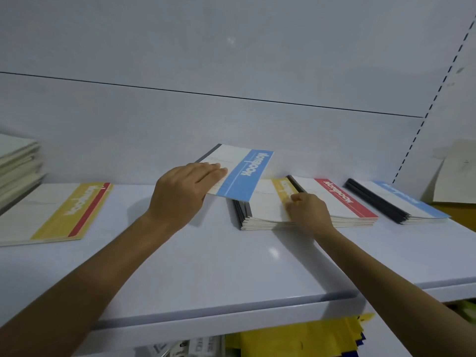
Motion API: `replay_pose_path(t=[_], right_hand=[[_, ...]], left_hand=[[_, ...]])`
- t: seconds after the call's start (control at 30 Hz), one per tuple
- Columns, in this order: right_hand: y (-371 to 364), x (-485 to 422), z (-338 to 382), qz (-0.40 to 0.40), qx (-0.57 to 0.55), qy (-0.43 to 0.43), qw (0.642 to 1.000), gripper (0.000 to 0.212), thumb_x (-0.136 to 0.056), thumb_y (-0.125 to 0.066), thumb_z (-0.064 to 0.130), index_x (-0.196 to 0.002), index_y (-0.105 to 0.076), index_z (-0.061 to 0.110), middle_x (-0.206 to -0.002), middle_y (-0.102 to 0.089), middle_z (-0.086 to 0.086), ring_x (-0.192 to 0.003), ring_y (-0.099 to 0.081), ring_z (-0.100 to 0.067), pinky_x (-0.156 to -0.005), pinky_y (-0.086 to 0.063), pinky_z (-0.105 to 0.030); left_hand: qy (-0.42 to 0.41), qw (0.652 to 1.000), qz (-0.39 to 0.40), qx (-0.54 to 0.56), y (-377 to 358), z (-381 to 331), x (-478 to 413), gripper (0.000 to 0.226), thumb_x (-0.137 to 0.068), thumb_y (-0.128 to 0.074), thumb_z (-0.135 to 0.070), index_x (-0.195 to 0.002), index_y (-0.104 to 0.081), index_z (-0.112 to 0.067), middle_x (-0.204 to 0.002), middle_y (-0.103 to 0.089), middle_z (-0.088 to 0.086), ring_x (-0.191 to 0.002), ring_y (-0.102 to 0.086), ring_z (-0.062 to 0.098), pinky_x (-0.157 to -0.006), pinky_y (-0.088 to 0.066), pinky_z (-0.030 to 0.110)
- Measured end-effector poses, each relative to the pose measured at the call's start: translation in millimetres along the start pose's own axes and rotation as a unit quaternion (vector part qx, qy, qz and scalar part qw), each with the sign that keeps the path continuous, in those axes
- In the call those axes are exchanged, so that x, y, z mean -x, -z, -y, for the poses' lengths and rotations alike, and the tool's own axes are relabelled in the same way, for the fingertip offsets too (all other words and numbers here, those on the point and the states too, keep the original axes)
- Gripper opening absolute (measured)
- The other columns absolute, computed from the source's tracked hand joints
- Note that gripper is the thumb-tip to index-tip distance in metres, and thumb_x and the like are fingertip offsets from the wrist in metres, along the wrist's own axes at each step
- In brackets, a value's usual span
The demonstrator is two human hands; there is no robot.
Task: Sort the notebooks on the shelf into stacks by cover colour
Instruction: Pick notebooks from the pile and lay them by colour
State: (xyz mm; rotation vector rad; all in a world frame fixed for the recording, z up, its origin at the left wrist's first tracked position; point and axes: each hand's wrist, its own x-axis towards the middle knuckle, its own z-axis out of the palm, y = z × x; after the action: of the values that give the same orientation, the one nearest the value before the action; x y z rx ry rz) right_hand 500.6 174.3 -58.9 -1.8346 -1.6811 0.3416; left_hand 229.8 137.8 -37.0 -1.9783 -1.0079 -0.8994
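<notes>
- Glossy white shelf [231, 266], smooth and flat.
- Left of the left grip [180, 194]: a flat yellow-and-red notebook [64, 210].
- Left grip pinches a thin blue-banded notebook [244, 173], tilted above the stack.
- Right grip [311, 215], fingers curled, holds the yellow-topped stack [268, 199].
- Right of it: red stack [342, 199], blue stack [401, 199].
</notes>
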Motion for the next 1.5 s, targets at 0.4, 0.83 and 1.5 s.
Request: replay_pose_path(t=[0.4, 0.83, 1.5], right_hand=[[-9, -3, -5, 0.027, -0.017, 0.040, 0.999, 0.034, -0.097, -0.048, 0.032, -0.124, -0.061, 0.015, -0.121, -0.063, -0.008, -0.092, -0.055, -0.019, -0.077, -0.038, -0.024], [31, 23, 75, 0.234, -0.603, -0.094, 0.757, 0.054, -0.090, -0.051, 0.052, -0.126, -0.050, 0.012, -0.112, -0.069, -0.013, -0.092, -0.069, -0.028, -0.073, -0.059, -0.039], [72, 9, 58, 0.209, -0.553, -0.042, 0.805, 0.041, -0.091, -0.055, 0.008, -0.131, -0.049, 0.012, -0.119, -0.066, -0.011, -0.093, -0.067, -0.029, -0.076, -0.056, -0.042]], left_hand=[[-0.004, 1.000, 0.011, 0.000, -4, -11, -2, 0.042, -0.085, -0.039, -0.004, -0.111, -0.070, -0.012, -0.108, -0.071, 0.006, -0.091, -0.070, 0.024, -0.065, -0.054, 0.029], [-0.045, 0.994, -0.072, -0.071, 4, -7, -17, 0.034, -0.090, -0.046, 0.000, -0.114, -0.068, -0.013, -0.110, -0.070, 0.006, -0.097, -0.068, 0.024, -0.073, -0.054, 0.033], [0.529, 0.489, 0.176, 0.670, 13, -26, -74, 0.023, -0.096, -0.050, -0.027, -0.103, -0.067, -0.013, -0.088, -0.072, 0.000, -0.073, -0.067, 0.012, -0.063, -0.054, 0.022]])
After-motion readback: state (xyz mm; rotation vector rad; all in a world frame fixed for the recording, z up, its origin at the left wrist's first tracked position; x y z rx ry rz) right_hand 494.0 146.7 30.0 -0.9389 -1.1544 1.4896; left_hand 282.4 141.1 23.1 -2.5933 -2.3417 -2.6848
